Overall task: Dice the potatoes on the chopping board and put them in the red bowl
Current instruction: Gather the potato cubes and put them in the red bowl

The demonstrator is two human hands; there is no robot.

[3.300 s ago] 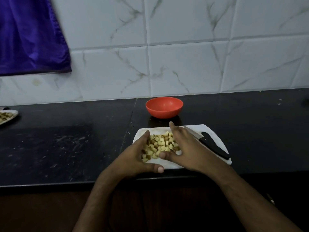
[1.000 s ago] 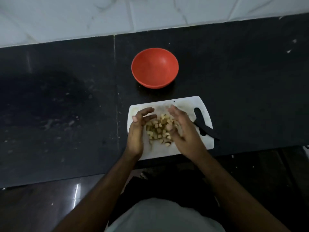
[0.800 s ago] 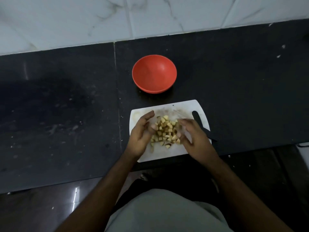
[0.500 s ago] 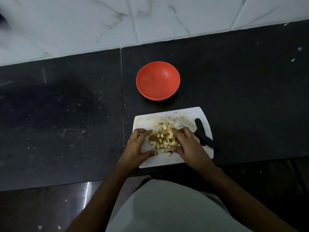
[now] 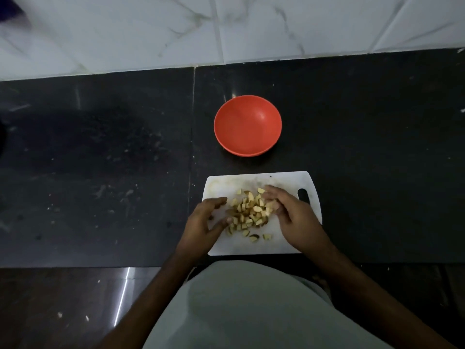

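Note:
A heap of diced potato (image 5: 249, 214) lies in the middle of the white chopping board (image 5: 226, 183) at the counter's front edge. My left hand (image 5: 202, 226) rests on the board at the heap's left side, fingers loosely bent, fingertips touching the nearest pieces. My right hand (image 5: 293, 216) cups the heap's right side, its fingers bent against the pieces. A few stray pieces lie just in front of the heap. The red bowl (image 5: 247, 125) stands empty just beyond the board.
A knife's black handle (image 5: 303, 196) shows partly past my right hand on the board's right side. The black stone counter (image 5: 100, 172) stretches to both sides, with a white tiled wall (image 5: 226, 28) behind it. My light shirt fills the bottom of the view.
Both hands stay on either side of the potato heap; they have eased slightly apart and the pieces lie a little looser. The bowl, board and knife have not moved.

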